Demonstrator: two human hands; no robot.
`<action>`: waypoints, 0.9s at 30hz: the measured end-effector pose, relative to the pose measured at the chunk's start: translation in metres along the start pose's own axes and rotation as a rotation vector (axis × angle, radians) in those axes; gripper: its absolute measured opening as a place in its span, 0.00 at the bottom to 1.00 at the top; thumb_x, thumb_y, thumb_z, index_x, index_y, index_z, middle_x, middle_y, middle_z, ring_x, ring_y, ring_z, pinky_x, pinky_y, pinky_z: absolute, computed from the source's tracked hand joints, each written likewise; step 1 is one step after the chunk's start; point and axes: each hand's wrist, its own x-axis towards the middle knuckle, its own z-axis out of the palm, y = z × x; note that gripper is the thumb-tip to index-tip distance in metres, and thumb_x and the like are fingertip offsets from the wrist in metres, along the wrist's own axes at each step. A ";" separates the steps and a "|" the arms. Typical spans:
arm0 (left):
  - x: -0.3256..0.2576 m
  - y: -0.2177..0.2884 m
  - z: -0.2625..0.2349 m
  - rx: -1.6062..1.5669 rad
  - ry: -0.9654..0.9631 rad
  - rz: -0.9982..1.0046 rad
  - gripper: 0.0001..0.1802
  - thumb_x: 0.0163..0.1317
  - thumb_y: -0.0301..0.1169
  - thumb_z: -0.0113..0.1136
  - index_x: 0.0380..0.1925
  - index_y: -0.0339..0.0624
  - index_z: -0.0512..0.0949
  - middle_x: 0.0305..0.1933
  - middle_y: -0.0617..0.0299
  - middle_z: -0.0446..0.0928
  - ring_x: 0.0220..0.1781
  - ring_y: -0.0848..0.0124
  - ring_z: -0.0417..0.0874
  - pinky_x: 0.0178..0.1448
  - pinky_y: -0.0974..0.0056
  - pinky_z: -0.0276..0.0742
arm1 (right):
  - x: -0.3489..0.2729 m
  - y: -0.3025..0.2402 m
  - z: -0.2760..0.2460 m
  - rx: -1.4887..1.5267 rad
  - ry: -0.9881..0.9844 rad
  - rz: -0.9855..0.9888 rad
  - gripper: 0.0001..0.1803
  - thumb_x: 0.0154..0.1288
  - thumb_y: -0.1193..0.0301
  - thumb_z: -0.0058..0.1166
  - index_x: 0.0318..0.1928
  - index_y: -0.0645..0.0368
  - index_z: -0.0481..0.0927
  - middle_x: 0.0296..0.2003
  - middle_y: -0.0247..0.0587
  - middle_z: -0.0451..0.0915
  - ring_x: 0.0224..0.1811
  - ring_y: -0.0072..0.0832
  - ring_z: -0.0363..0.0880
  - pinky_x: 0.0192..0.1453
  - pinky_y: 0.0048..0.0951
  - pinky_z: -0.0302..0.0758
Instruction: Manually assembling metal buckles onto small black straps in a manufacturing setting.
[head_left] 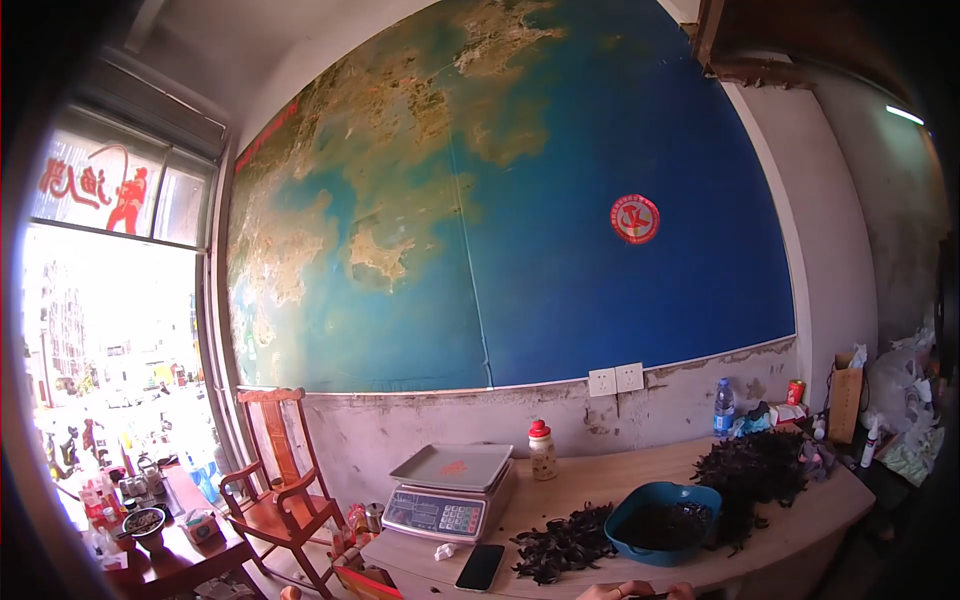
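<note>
At the lower edge, my left hand [618, 591] shows only its bent fingers, pressed together. Close beside it on the right, part of my right hand [681, 592] shows, its fingers curled too. A dark bit lies between the two hands, too cut off to name. Just beyond them on the wooden table stands a teal plastic basin [628, 548] with dark contents. Left of the basin is a small pile of dark, leaf-like strips [563, 542]. A larger heap of the same dark strips [750, 468] lies to its right.
A digital scale [440, 505], a black phone [481, 567], crumpled tissue [445, 551] and a red-capped bottle [541, 455] occupy the table's left half. A water bottle [723, 408] and red can [795, 392] stand at the back right. Left of the table is a wooden armchair [285, 510].
</note>
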 end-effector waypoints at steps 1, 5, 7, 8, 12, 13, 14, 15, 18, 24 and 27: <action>-0.002 0.001 0.001 0.005 -0.001 -0.006 0.15 0.54 0.28 0.64 0.42 0.43 0.74 0.34 0.54 0.78 0.32 0.58 0.81 0.35 0.61 0.76 | -0.001 0.000 -0.001 -0.005 -0.013 0.005 0.24 0.73 0.60 0.33 0.62 0.62 0.55 0.33 0.47 0.78 0.25 0.30 0.78 0.27 0.27 0.75; -0.004 0.003 0.001 0.013 -0.021 -0.033 0.14 0.54 0.27 0.63 0.42 0.43 0.74 0.33 0.54 0.78 0.32 0.58 0.81 0.35 0.61 0.76 | -0.009 -0.015 0.001 0.014 -0.010 0.075 0.25 0.73 0.59 0.34 0.62 0.62 0.54 0.34 0.48 0.78 0.26 0.31 0.78 0.28 0.28 0.75; -0.004 0.003 0.000 0.009 -0.036 -0.048 0.14 0.55 0.27 0.63 0.42 0.43 0.74 0.33 0.54 0.78 0.32 0.57 0.81 0.35 0.61 0.76 | -0.008 -0.013 0.000 0.015 -0.018 0.107 0.25 0.73 0.58 0.34 0.62 0.62 0.55 0.33 0.48 0.78 0.26 0.32 0.79 0.28 0.28 0.75; -0.004 0.003 0.000 0.004 -0.042 -0.056 0.14 0.55 0.27 0.63 0.42 0.43 0.74 0.33 0.54 0.78 0.32 0.57 0.81 0.35 0.61 0.76 | -0.005 -0.001 -0.004 -0.033 -0.015 0.073 0.25 0.73 0.58 0.33 0.62 0.61 0.54 0.33 0.49 0.78 0.26 0.32 0.79 0.27 0.28 0.75; -0.005 0.000 -0.001 -0.020 -0.058 -0.086 0.14 0.55 0.27 0.63 0.42 0.43 0.74 0.33 0.54 0.78 0.31 0.57 0.81 0.34 0.61 0.76 | -0.012 -0.014 0.002 -0.049 0.003 0.089 0.24 0.73 0.59 0.33 0.61 0.61 0.55 0.34 0.50 0.78 0.25 0.32 0.79 0.26 0.27 0.75; -0.005 -0.002 -0.001 -0.048 -0.043 -0.048 0.13 0.56 0.27 0.61 0.42 0.43 0.74 0.33 0.53 0.77 0.31 0.57 0.80 0.34 0.61 0.76 | -0.015 -0.032 0.009 -0.059 0.005 0.101 0.24 0.73 0.59 0.33 0.61 0.61 0.55 0.34 0.50 0.78 0.25 0.32 0.79 0.26 0.27 0.75; -0.004 -0.004 0.000 -0.078 -0.027 -0.013 0.12 0.56 0.26 0.60 0.41 0.43 0.74 0.32 0.53 0.77 0.31 0.56 0.80 0.34 0.62 0.75 | -0.016 -0.053 0.015 -0.012 -0.036 0.122 0.23 0.73 0.60 0.33 0.60 0.61 0.55 0.34 0.50 0.78 0.25 0.31 0.79 0.25 0.26 0.74; -0.004 -0.004 0.001 -0.096 -0.025 -0.022 0.12 0.56 0.26 0.60 0.41 0.43 0.74 0.32 0.53 0.77 0.31 0.56 0.80 0.34 0.62 0.75 | -0.020 -0.063 0.017 0.034 -0.072 0.147 0.22 0.73 0.60 0.34 0.60 0.61 0.55 0.34 0.50 0.78 0.24 0.31 0.79 0.24 0.25 0.74; -0.005 -0.004 -0.001 -0.093 0.027 -0.015 0.11 0.57 0.26 0.59 0.41 0.41 0.74 0.33 0.51 0.77 0.32 0.56 0.80 0.36 0.62 0.76 | -0.017 -0.050 0.017 -0.104 -0.052 0.070 0.21 0.73 0.60 0.34 0.57 0.61 0.56 0.33 0.51 0.78 0.23 0.31 0.79 0.22 0.23 0.73; -0.001 -0.014 -0.010 -0.038 0.019 0.096 0.14 0.51 0.24 0.65 0.39 0.39 0.75 0.38 0.58 0.80 0.37 0.59 0.83 0.40 0.63 0.79 | -0.027 -0.108 0.047 0.158 -0.084 0.132 0.18 0.73 0.62 0.35 0.55 0.60 0.58 0.31 0.50 0.78 0.24 0.33 0.79 0.24 0.25 0.74; 0.002 -0.014 -0.029 -0.032 0.026 0.141 0.16 0.50 0.23 0.66 0.39 0.37 0.74 0.37 0.56 0.80 0.37 0.60 0.83 0.39 0.63 0.79 | -0.011 -0.109 0.051 0.016 -0.236 0.039 0.10 0.75 0.64 0.22 0.47 0.56 0.50 0.35 0.62 0.77 0.24 0.43 0.81 0.25 0.28 0.77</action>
